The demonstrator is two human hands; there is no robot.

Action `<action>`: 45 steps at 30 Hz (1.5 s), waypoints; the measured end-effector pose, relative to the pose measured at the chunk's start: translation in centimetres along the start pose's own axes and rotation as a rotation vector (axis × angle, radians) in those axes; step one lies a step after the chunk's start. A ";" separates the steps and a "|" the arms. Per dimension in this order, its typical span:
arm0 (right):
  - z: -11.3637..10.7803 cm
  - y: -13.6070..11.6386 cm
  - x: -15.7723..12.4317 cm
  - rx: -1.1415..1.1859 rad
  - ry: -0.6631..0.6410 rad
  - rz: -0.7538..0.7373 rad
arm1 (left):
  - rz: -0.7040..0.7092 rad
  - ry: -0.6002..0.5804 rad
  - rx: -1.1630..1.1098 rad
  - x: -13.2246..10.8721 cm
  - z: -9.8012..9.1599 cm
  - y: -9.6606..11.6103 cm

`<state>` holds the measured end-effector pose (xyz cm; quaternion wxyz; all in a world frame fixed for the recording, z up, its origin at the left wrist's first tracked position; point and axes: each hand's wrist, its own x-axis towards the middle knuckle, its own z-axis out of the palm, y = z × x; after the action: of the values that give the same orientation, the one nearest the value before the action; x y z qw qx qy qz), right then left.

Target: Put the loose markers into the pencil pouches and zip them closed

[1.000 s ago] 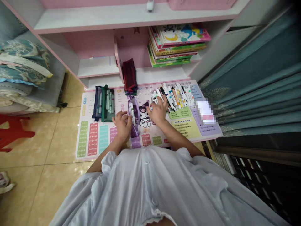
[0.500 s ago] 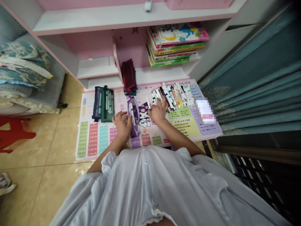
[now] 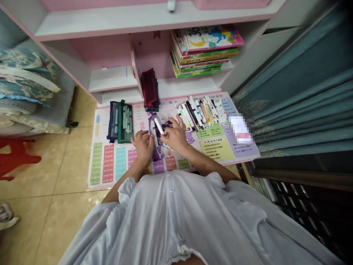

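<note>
An open purple pencil case (image 3: pixel 154 138) lies on a colourful printed mat (image 3: pixel 121 162). My left hand (image 3: pixel 142 145) grips the case's left edge with curled fingers. My right hand (image 3: pixel 174 135) pinches a white marker (image 3: pixel 159 126) and holds it over the case's opening. Several more markers (image 3: pixel 202 110) lie in a loose row on the mat to the right.
A green and blue pencil case (image 3: pixel 120 121) with pens lies at the mat's left. A dark red pouch (image 3: pixel 149 89) stands against the pink shelf unit (image 3: pixel 110 48). Stacked books (image 3: pixel 204 51) fill the right shelf. A teal curtain (image 3: pixel 298 92) hangs at right, a red stool (image 3: pixel 15 156) stands at left.
My right hand left the row of markers with a white marker and moved left to the purple case. My left hand stayed on the case.
</note>
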<state>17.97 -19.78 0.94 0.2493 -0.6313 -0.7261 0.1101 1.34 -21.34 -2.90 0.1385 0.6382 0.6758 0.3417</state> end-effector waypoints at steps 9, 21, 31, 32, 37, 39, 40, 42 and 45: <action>2.3 -1.3 0.8 -0.001 -0.174 0.044 | -0.006 -0.007 0.010 0.0 0.0 0.1; 2.6 -1.2 0.6 -0.007 -0.195 0.023 | -0.016 -0.018 0.006 0.1 0.0 0.2; 0.4 6.6 2.3 -0.202 0.141 0.238 | -0.024 -0.026 0.001 0.1 0.0 0.2; 0.2 7.3 2.4 -0.223 0.142 0.246 | -0.023 -0.025 -0.001 0.1 0.1 0.2; 0.3 8.4 2.4 -0.275 0.111 0.250 | -0.025 -0.025 -0.010 0.1 0.1 0.2; 0.4 8.3 2.3 -0.289 0.102 0.256 | -0.026 -0.024 -0.011 0.1 0.1 0.2; 0.5 8.3 2.3 -0.295 0.098 0.256 | -0.026 -0.021 -0.012 0.1 0.1 0.2; 0.7 8.3 2.4 -0.301 0.093 0.249 | -0.024 -0.014 -0.015 0.1 0.1 0.2; 0.7 8.4 2.6 -0.299 0.086 0.239 | -0.018 -0.011 -0.016 0.1 0.1 0.1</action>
<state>24.65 -15.65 -3.09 0.1685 -0.7473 -0.6428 0.0030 1.49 -21.26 -2.85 0.1504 0.6329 0.6779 0.3423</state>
